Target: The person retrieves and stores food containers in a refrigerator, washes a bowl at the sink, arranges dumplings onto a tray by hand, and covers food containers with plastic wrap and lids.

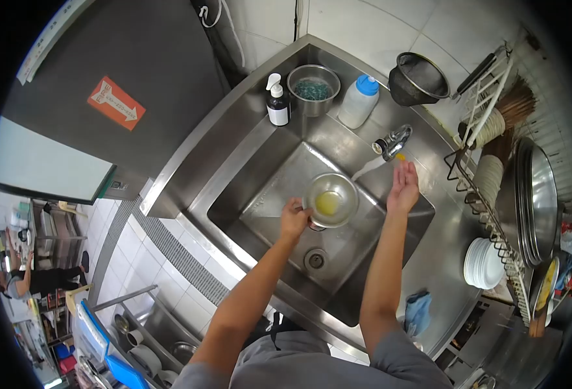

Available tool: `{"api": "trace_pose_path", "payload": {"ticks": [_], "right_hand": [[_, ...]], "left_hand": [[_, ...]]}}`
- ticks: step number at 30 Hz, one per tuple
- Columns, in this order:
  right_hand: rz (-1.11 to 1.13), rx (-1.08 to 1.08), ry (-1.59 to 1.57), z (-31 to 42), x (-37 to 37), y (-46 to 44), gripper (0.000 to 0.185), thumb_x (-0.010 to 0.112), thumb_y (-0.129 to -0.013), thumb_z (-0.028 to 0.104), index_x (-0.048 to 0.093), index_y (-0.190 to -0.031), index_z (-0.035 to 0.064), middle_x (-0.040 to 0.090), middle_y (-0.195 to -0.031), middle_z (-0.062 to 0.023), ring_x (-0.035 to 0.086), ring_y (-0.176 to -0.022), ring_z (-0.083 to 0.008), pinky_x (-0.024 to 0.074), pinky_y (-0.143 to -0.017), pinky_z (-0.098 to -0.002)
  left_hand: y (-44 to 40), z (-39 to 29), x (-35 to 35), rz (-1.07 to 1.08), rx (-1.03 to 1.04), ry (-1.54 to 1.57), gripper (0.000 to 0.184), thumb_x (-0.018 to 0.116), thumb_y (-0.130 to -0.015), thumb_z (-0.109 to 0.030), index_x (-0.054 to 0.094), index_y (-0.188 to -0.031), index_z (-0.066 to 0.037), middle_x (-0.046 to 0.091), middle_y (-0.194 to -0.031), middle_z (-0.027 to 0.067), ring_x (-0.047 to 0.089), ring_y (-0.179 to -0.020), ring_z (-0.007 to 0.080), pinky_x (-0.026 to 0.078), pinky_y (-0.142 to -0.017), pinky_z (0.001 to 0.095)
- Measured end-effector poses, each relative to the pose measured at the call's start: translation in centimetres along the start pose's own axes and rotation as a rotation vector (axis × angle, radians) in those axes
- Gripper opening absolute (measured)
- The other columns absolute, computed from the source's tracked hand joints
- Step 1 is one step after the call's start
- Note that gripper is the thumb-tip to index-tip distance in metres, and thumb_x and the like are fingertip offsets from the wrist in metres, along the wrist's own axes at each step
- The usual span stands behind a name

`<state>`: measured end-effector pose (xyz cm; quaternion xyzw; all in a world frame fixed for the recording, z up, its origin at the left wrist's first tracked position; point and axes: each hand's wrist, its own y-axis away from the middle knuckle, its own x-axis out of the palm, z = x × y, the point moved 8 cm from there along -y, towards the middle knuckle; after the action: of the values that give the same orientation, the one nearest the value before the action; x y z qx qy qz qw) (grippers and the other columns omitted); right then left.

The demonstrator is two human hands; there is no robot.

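My left hand (294, 219) grips the rim of a round metal bowl (351, 206) over the sink (266, 188). Something yellow (327, 203) lies in the bottom of the bowl; I cannot tell whether it is liquid or solid. Water (368, 167) runs from the faucet (397, 139) toward the bowl's far edge. My right hand (403, 188) is beside the faucet, palm up, fingers stretched out, and holds nothing I can see. Just beyond its fingertips is a small yellow spot (400, 157), too small to name.
Behind the sink stand a pump bottle (277, 104), a metal pot (313, 107) with green contents, and a blue-capped bottle (358, 107). A dark strainer (418, 79) hangs on the wall. Right are a wire rack (493, 207), white plates (482, 262) and a blue cloth (417, 313). Another person (33, 282) is far left.
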<state>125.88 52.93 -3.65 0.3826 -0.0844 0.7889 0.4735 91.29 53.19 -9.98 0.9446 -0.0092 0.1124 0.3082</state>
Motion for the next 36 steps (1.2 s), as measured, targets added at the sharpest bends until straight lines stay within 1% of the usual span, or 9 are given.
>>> {"api": "trace_pose_path", "payload": {"ticks": [7,12,17,19,21,23,30,33,36], "right_hand": [[0.74,0.319,0.852,-4.0,6.9,4.9,0.024,0.058,-0.093,-0.003,0.066,-0.116,-0.0075,0.069,-0.115,-0.0178,0.069,-0.105,-0.027,0.0572,-0.092,-0.0361],[0.875,0.398,0.948,-4.2,7.8,2.8,0.026,0.071,-0.086,0.006,0.07,-0.11,-0.0019,0.071,-0.103,-0.0074,0.068,-0.094,-0.0183,0.0555,-0.084,-0.0316],[0.785,-0.802,1.367,1.3,10.7,1.0,0.026,0.066,-0.089,0.015,0.065,-0.109,-0.0025,0.065,-0.117,-0.02,0.064,-0.106,-0.0325,0.0497,-0.095,-0.0419],[0.562,-1.155,2.061,0.8,9.0,-0.8,0.031,0.064,-0.087,0.014,0.065,-0.113,-0.0023,0.06,-0.128,-0.0253,0.06,-0.115,-0.0407,0.0485,-0.098,-0.0451],[0.401,-1.053,2.016,-1.9,3.8,-3.1,0.04,0.061,-0.079,0.009,0.064,-0.115,-0.0068,0.059,-0.13,-0.029,0.056,-0.123,-0.042,0.0414,-0.108,-0.0499],[0.71,-0.194,2.185,-6.4,-1.7,-8.0,0.054,0.063,-0.077,0.016,0.058,-0.125,-0.007,0.056,-0.132,-0.0312,0.053,-0.126,-0.0428,0.0394,-0.111,-0.0502],[1.345,-0.669,1.952,-0.1,9.3,13.0,0.074,0.071,-0.081,0.024,0.043,-0.148,0.0085,0.059,-0.132,-0.0219,0.059,-0.118,-0.0395,0.0468,-0.099,-0.0517],[1.48,-0.492,1.49,-1.9,11.7,21.1,0.08,0.074,-0.083,0.028,0.037,-0.152,0.0125,0.058,-0.134,-0.0246,0.058,-0.119,-0.0415,0.0458,-0.1,-0.0509],[1.252,-0.49,1.885,-1.4,15.9,29.2,0.075,0.071,-0.084,0.022,0.039,-0.152,0.0126,0.058,-0.133,-0.0256,0.057,-0.119,-0.0439,0.0458,-0.1,-0.0505]], "left_hand": [[-5.7,-4.6,11.1,0.041,0.615,-0.815,0.034,0.071,-0.075,-0.018,0.07,-0.107,-0.006,0.073,-0.086,0.0195,0.071,-0.082,0.0378,0.057,-0.073,0.0442],[-5.1,-7.0,15.0,0.017,0.414,-0.92,0.035,0.073,-0.076,-0.015,0.068,-0.11,-0.009,0.07,-0.107,0.0183,0.067,-0.105,0.0364,0.054,-0.089,0.0472],[-3.8,-7.0,14.0,0.014,0.725,-0.879,0.041,0.059,-0.082,-0.001,0.057,-0.122,-0.01,0.056,-0.122,0.0227,0.067,-0.093,0.0431,0.056,-0.082,0.0509],[-2.9,-7.6,11.6,-0.009,0.856,-0.897,0.04,0.058,-0.084,-0.002,0.055,-0.123,-0.012,0.054,-0.12,0.022,0.068,-0.089,0.0431,0.057,-0.078,0.0516],[0.4,-9.3,9.1,0.074,0.887,-1.092,0.03,0.057,-0.087,-0.006,0.055,-0.116,-0.011,0.05,-0.12,0.0199,0.067,-0.091,0.0428,0.057,-0.076,0.0515],[1.7,-10.0,6.5,0.076,0.936,-1.172,0.032,0.057,-0.086,-0.007,0.057,-0.117,-0.012,0.05,-0.124,0.0206,0.068,-0.09,0.0417,0.058,-0.077,0.0499],[6.4,-13.0,1.6,0.072,1.236,-1.365,0.019,0.06,-0.086,-0.018,0.056,-0.104,-0.011,0.049,-0.118,0.0166,0.066,-0.088,0.0344,0.059,-0.07,0.0423],[8.1,-13.6,0.6,0.084,1.347,-1.315,0.018,0.059,-0.086,-0.019,0.057,-0.103,-0.012,0.05,-0.116,0.0143,0.063,-0.097,0.0352,0.06,-0.066,0.0411],[10.8,-13.6,-1.3,0.165,1.484,-1.32,0.017,0.06,-0.086,-0.022,0.06,-0.098,-0.01,0.049,-0.117,0.0174,0.064,-0.092,0.0361,0.06,-0.065,0.0426]]}}
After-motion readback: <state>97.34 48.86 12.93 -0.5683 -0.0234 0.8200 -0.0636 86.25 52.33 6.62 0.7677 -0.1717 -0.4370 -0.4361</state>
